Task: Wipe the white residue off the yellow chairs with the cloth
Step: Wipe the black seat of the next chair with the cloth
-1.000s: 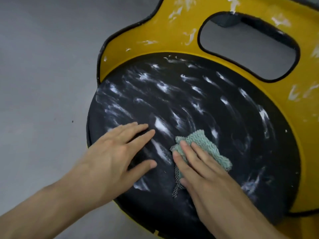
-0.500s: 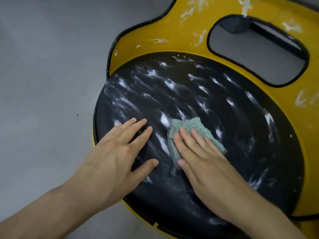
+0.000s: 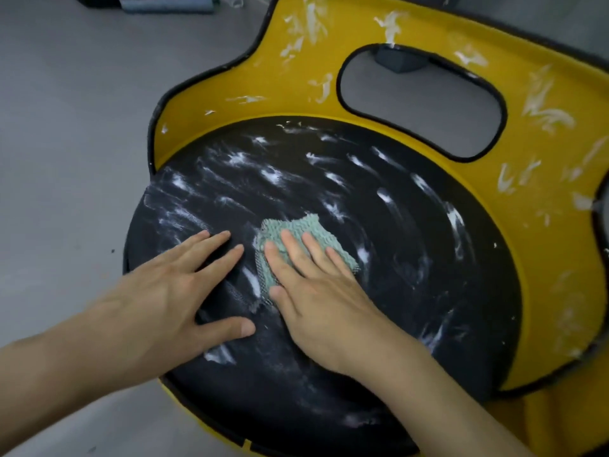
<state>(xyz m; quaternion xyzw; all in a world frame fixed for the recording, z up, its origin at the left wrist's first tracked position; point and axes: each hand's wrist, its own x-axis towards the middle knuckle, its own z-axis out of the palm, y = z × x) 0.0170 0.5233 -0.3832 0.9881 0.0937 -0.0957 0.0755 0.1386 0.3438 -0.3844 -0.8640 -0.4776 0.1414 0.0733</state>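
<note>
on the black seat, right grip presses the cloth flat-fingered, left grip rests splayed.

We look down on a yellow chair with a round black seat pad. Our right hand lies flat on a green textured cloth, fingers straight across it, pressing it onto the pad left of centre. Our left hand rests palm-down on the bare pad just beside the cloth, fingers spread, thumb pointing toward the right hand. Streaks of white residue cover most of the pad and spot the yellow backrest around its oval cutout. The chair stands on a grey floor.
</note>
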